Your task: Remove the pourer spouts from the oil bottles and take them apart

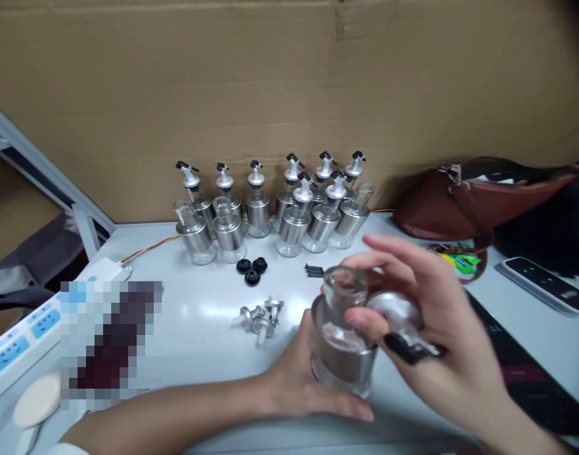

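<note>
My left hand (303, 379) is wrapped round the lower part of a glass bottle (345, 357) with a brushed-metal sleeve, tilted slightly above the table. The bottle's neck is open at the top. In my right hand (445, 328) is a silver pourer spout (396, 309) with a black lever, held beside the bottle neck. My right thumb and fingers close round it, and its lower end is hidden. Beyond the hands lie black rubber stoppers (252, 277), loose silver spout parts (262, 325) and small black levers (314, 271).
Several similar bottles (257, 212) stand along the cardboard wall (270, 76), most topped with pourers, three with bare necks. A power strip (28, 328) and a pixelated patch are at the left. A brown bag (441, 205), a white device (549, 287) and a dark panel (530, 373) occupy the right.
</note>
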`<state>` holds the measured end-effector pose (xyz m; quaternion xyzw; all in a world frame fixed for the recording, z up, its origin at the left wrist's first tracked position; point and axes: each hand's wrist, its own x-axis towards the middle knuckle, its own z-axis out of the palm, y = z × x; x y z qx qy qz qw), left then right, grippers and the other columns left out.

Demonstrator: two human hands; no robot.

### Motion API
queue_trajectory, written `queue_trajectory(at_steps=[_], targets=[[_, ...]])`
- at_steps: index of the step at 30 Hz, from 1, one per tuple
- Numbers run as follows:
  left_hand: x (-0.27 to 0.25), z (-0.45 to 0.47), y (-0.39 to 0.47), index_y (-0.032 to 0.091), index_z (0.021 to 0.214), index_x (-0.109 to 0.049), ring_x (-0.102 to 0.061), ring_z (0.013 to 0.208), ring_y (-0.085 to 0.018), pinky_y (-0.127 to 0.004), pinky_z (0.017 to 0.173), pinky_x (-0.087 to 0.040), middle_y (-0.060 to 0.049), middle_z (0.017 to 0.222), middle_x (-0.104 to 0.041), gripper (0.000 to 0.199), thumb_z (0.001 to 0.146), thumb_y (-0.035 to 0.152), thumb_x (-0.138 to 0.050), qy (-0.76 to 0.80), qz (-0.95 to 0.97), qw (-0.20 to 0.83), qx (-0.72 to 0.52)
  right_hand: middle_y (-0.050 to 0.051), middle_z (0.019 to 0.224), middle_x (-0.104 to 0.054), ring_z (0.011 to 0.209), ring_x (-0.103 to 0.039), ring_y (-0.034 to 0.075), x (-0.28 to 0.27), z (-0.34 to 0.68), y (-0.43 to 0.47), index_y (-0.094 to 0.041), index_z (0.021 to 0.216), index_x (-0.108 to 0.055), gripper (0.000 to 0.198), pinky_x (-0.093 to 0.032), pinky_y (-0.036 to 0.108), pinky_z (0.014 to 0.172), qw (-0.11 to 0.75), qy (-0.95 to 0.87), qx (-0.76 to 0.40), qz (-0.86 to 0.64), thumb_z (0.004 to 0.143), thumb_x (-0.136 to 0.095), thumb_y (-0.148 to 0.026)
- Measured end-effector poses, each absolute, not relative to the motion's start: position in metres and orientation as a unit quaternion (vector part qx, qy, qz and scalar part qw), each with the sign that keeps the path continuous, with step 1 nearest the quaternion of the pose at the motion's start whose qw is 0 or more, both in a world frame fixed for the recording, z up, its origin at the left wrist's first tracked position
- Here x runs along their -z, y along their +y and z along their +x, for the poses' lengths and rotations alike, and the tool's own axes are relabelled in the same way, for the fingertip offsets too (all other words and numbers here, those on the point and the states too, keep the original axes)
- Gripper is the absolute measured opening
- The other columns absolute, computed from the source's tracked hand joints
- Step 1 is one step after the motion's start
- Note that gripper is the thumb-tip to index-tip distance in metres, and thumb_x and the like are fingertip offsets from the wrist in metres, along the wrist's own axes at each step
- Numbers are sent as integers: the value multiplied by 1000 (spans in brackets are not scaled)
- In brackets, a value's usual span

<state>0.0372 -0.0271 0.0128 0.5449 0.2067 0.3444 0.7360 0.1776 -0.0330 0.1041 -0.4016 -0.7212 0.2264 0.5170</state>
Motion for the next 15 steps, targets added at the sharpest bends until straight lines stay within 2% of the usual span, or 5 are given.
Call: queue_trajectory(at_steps=[3,6,9,12,15], targets=[[-8,39,-31,19,118,-43,-60,97,-24,-43,92,-44,-12,113,-57,72,62,39,-84,233,525,757,-312,3,103,-65,90,-63,19,-132,171,-16,-29,113,-63,27,-54,32,73,526,-763,-74,-369,88,-63,-19],[-2,39,-35,19,111,-41,-59,80,-17,-38,82,-45,-6,95,-60,57,69,34,-77,256,570,738,-257,1,98,-65,88,-62,17,-146,154,9,-28,101,-62,17,-53,32,74,582,-734,16,-350,89,-62,-17],[-1,39,-35,19,109,-42,-57,79,-17,-34,75,-45,-4,87,-62,45,74,29,-69,265,616,704,-234,2,96,-62,87,-63,17,-138,134,42,-26,96,-58,15,-54,33,74,625,-711,20,-320,88,-62,-14],[-5,38,-34,17,110,-45,-58,79,-17,-31,71,-45,-7,90,-65,40,77,29,-65,270,628,694,-228,3,94,-57,83,-61,16,-120,119,74,-22,95,-57,16,-53,33,71,637,-715,30,-287,86,-59,-9],[-9,36,-33,16,113,-47,-59,82,-19,-27,64,-42,-10,96,-67,40,79,29,-64,278,637,688,-208,4,92,-56,87,-60,17,-102,112,99,-22,93,-56,14,-53,36,75,622,-728,45,-285,86,-59,-10]])
